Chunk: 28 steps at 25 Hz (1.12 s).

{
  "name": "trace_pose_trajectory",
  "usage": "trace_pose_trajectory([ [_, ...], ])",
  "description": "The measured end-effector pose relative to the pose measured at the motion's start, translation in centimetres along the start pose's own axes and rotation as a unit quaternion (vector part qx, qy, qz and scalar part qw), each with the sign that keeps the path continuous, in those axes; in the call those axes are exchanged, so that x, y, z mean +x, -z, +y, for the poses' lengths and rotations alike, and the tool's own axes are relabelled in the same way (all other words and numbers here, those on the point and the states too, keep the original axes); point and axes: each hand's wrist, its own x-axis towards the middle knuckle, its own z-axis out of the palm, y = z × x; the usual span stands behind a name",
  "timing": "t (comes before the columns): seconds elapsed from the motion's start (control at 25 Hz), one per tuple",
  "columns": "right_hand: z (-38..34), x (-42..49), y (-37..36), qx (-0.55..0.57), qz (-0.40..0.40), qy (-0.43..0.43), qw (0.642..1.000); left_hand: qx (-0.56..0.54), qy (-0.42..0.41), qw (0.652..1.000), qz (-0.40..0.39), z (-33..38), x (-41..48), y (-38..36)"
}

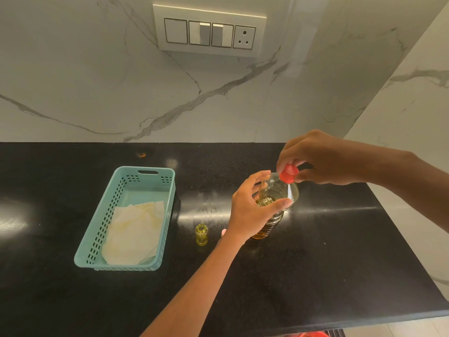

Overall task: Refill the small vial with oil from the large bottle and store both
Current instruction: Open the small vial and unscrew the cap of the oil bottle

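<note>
Right of centre, the left hand (252, 210) wraps the upright bottle (275, 203); the right hand (323, 159) pinches its red cap (289, 173). The open vial (201, 234) stands lower centre, beside a teal basket (97, 229). No readable labels.

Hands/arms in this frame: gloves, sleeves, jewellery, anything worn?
Nothing worn that shows. Left hand and right hand are bare, no gloves, rings or watch visible. Both forearms are bare to the frame edge; no sleeve in view.

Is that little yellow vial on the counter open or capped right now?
Open. The small vial stands upright on the black counter with its mouth bare; no cap sits on it.
</note>
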Motion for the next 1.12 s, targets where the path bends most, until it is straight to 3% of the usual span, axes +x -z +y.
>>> trace_pose_trajectory([
  [0.4, 0.0, -0.2, 0.0, -0.003, 0.018, -0.019, 1.0, 0.004, -0.001, 1.0, 0.002, -0.1, 0.0, 0.0],
  [0.6, 0.0, 0.1, -0.8, -0.069, 0.021, -0.032, 0.997, 0.005, 0.005, 1.0, 0.002, 0.1, 0.0, -0.1],
  [0.88, 0.8, -0.5, -0.4, 0.001, 0.022, -0.005, 1.0, 0.003, 0.016, 1.0, 0.004, 0.3, -0.2, -0.3],
  [1.04, 1.6, -0.3, -0.6, 0.035, 0.059, 0.003, 0.998, 0.009, 0.021, 1.0, 0.008, 0.4, -0.3, -0.2],
  [1.12, 2.3, -0.5, -0.8, 0.11, 0.097, -0.025, 0.989, 0.012, 0.022, 1.0, 0.009, 0.5, -0.4, -0.1],
])
